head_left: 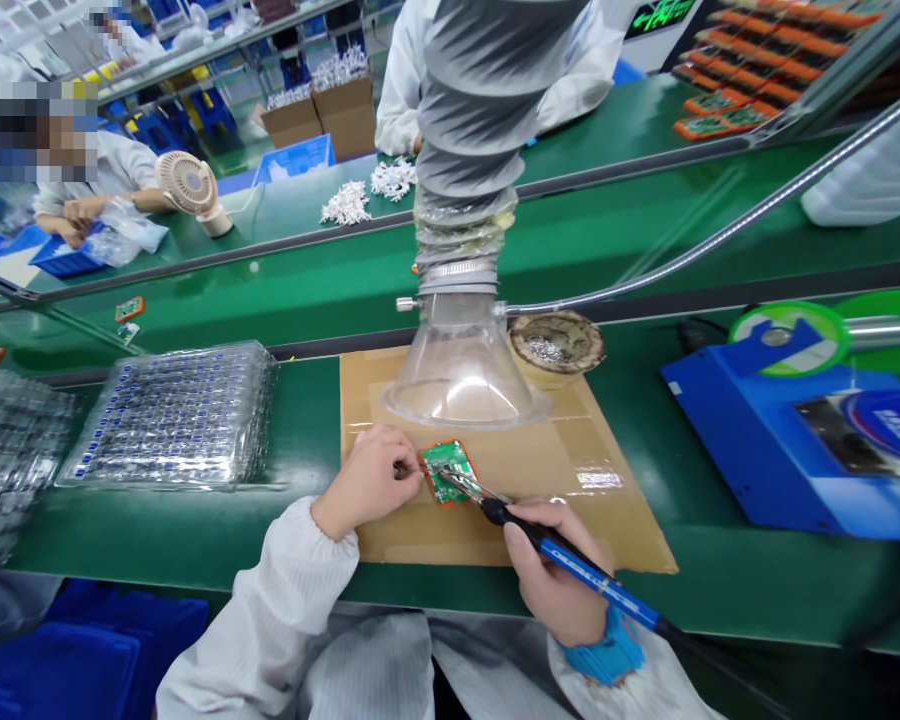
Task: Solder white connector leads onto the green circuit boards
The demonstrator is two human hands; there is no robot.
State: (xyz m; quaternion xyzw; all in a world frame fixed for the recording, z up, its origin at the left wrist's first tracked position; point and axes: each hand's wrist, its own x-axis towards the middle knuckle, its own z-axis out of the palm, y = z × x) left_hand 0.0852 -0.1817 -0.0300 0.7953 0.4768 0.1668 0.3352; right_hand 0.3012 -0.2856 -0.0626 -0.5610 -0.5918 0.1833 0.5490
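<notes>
A small green circuit board (456, 458) with an orange rim lies on the cardboard sheet, below the clear fume hood. In my right hand (559, 570) is a blue and black soldering iron (570, 560), held like a pen, and its metal tip reaches over the middle of the board. My left hand (375, 482) is closed in a pinch at the board's left edge. Something thin and dark shows between those fingers, too small to name.
The clear fume hood (469, 375) hangs low over the cardboard sheet (607, 510). Behind it stands a round bowl (555, 345) with metallic bits. Stacked clear trays (180, 415) are on the left, a blue solder-wire feeder (780, 440) on the right. Co-workers sit across the bench.
</notes>
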